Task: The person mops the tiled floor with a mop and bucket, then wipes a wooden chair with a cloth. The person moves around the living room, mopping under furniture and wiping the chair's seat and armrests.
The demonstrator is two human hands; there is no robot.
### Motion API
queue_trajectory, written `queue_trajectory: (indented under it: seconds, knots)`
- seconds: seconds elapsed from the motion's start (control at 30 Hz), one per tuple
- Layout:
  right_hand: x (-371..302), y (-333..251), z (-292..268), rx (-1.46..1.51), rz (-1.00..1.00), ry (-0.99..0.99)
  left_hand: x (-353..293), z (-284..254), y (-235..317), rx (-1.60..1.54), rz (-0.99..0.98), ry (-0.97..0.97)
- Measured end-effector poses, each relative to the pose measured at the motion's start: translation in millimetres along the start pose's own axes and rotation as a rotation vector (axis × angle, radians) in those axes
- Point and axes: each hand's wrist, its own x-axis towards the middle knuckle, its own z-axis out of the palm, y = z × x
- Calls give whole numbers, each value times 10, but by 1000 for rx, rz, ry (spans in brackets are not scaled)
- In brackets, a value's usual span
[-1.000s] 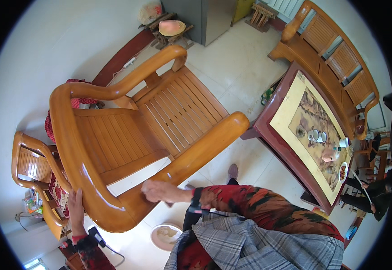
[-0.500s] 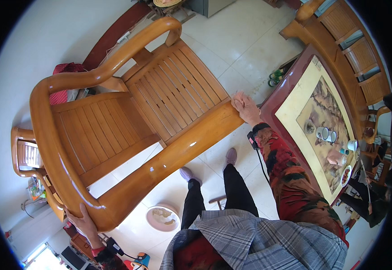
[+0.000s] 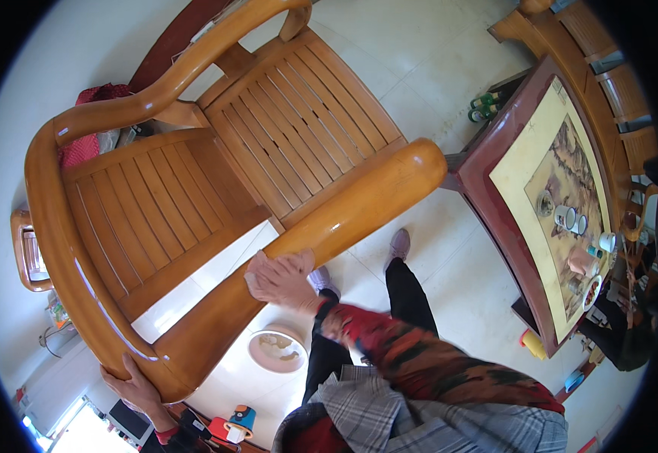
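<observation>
A large wooden chair (image 3: 216, 321) with a slatted seat, a slatted back and thick, glossy rails fills the left and middle. My right hand (image 3: 287, 285) presses a crumpled pale pink cloth (image 3: 262, 272) onto the middle of its broad near armrest. Part of the cloth is hidden under the fingers. At the lower left corner, where the armrest meets the curved top rail, my left hand (image 3: 136, 389) leans against the wood, thumb and fingers apart, with nothing in it.
A basin (image 3: 278, 351) with cloudy water stands on the tiled floor by my feet. To the right is a dark red table (image 3: 480, 162) bearing cups and a plate. Green bottles (image 3: 484, 107) stand beneath its far end. Wooden seating lines the far right; a person sits at the right rim.
My right hand has drawn the cloth along the armrest from its far rounded end to the middle, toward the lower left. My left hand stays at the corner. The view has shifted slightly.
</observation>
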Motion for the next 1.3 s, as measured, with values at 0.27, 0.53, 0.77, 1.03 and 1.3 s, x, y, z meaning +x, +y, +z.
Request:
queue_trajectory:
  seconds: [0.27,0.53,0.77,1.03,1.3]
  knots:
    - [-297,2522,-1832,-365,410,-108,-8,-12,41,68,-49,-8]
    - [-297,3789,-1996,456,1074,-106,19,-11,28,-33,-28,-10]
    - [-490,3642,-1719,707,1052,-51,191,35,-144,-25,-44,-18]
    - [-959,2324,-1316,401,1018,-94,884,356,-1042,-56,123,18]
    - [-1471,1311,-703,231,1165,-235,1613,704,-1899,-39,220,28]
